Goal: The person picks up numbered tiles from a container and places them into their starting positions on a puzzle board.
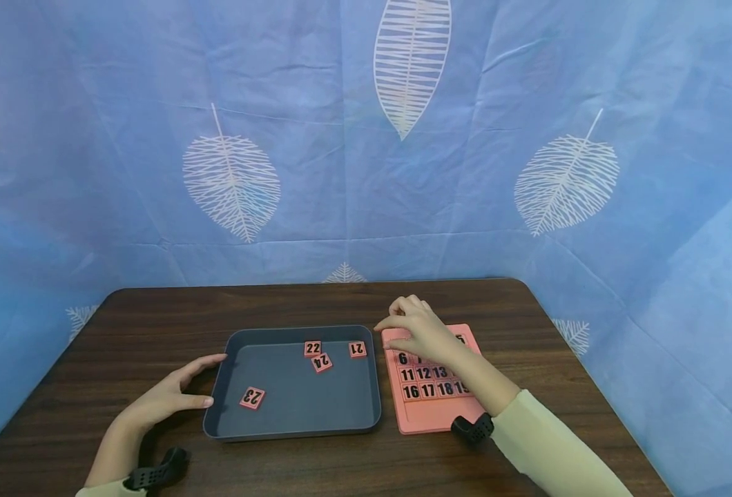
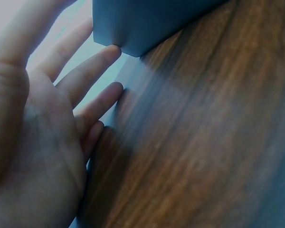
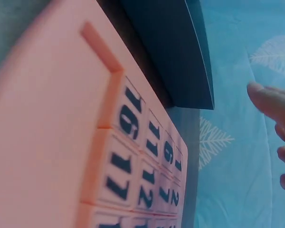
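Note:
A pink number board (image 1: 428, 417) lies on the right, with rows of numbered tiles in it and a bare bottom row. My right hand (image 1: 425, 331) hovers over its upper left part, thumb and forefinger apart, with nothing visible between them. To the left is a dark blue-grey tray (image 1: 285, 417). Loose in it lie tile 22 (image 1: 313, 348), tile 24 (image 1: 322, 362), tile 21 (image 1: 357, 349) and, nearer the front left, tile 23 (image 1: 252, 397). My left hand (image 1: 164, 397) rests at the tray's left side, fingers extended, fingertips against its wall (image 2: 133, 23).
Both the tray and the board stand on a dark wooden table (image 1: 291, 469), a narrow gap between them. Behind the table hangs a blue cloth (image 1: 316, 172) with white leaf prints. Each wrist wears a black band (image 1: 157, 469).

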Action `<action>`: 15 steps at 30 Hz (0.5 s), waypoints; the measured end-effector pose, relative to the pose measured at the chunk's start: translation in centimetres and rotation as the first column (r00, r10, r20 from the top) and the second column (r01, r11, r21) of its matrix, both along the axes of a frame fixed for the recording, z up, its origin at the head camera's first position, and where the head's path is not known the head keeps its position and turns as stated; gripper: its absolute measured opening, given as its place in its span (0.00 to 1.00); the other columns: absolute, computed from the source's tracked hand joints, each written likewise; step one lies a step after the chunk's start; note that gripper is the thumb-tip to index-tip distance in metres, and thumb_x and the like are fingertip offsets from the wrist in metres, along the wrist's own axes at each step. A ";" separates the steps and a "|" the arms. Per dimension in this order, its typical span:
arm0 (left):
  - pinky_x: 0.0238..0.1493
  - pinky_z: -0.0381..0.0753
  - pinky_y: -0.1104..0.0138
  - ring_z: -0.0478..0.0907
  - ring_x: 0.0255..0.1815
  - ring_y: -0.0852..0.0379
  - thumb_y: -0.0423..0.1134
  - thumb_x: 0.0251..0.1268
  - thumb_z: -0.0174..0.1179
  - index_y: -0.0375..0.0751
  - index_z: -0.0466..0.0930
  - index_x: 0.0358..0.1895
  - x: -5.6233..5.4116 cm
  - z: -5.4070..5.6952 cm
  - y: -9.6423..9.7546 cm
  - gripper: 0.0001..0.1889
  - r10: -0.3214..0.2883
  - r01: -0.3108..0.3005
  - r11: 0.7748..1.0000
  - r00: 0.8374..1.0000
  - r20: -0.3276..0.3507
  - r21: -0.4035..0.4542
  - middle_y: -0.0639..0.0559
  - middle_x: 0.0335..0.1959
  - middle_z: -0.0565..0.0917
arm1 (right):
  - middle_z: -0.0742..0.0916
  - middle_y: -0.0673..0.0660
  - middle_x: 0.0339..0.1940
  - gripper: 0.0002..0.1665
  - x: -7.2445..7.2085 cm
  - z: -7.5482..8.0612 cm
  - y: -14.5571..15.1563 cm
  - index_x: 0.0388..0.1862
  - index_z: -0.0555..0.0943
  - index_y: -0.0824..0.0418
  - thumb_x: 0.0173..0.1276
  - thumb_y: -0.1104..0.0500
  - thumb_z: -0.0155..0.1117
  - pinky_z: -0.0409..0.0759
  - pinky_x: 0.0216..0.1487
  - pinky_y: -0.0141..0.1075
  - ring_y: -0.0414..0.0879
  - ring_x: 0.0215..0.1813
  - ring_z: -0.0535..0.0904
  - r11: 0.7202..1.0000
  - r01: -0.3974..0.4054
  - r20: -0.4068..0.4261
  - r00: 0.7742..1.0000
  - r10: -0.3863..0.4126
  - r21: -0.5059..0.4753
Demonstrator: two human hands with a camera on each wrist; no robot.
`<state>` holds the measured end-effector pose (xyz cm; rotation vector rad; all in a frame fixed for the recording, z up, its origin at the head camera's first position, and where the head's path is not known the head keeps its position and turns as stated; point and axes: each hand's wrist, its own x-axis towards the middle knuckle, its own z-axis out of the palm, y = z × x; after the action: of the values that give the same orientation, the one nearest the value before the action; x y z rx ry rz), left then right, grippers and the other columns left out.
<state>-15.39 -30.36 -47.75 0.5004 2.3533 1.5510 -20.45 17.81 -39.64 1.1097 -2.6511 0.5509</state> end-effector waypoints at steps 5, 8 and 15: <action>0.55 0.55 0.31 0.44 0.71 0.29 0.34 0.63 0.62 0.43 0.59 0.73 0.0 0.0 0.0 0.35 -0.006 0.006 1.000 1.000 0.010 0.007 0.36 0.73 0.54 | 0.70 0.47 0.41 0.17 -1.7 0.2 -1.2 0.49 0.86 0.50 0.59 0.55 0.73 0.58 0.45 0.46 0.47 0.45 0.60 0.999 -0.049 0.122 0.991 0.045 0.025; 0.55 0.55 0.31 0.44 0.71 0.29 0.34 0.63 0.62 0.43 0.59 0.73 -0.1 0.0 -0.1 0.35 -0.009 0.009 1.000 1.000 0.009 0.007 0.36 0.73 0.54 | 0.68 0.47 0.38 0.18 -2.6 0.2 -1.9 0.50 0.86 0.50 0.59 0.55 0.72 0.56 0.43 0.46 0.47 0.43 0.59 0.996 -0.069 0.173 0.983 0.060 0.048; 0.55 0.54 0.31 0.44 0.71 0.29 0.34 0.63 0.62 0.43 0.59 0.73 -0.1 0.1 -0.1 0.35 -0.007 0.007 1.000 1.000 0.012 -0.001 0.36 0.73 0.54 | 0.68 0.47 0.38 0.18 -4.2 -0.1 -3.7 0.50 0.86 0.47 0.59 0.54 0.72 0.56 0.43 0.45 0.47 0.42 0.58 0.986 -0.101 0.233 0.970 0.068 0.133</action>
<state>-15.44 -30.41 -47.69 0.4971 2.3408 1.5460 -24.63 14.15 -39.75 1.2766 -2.8908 0.5385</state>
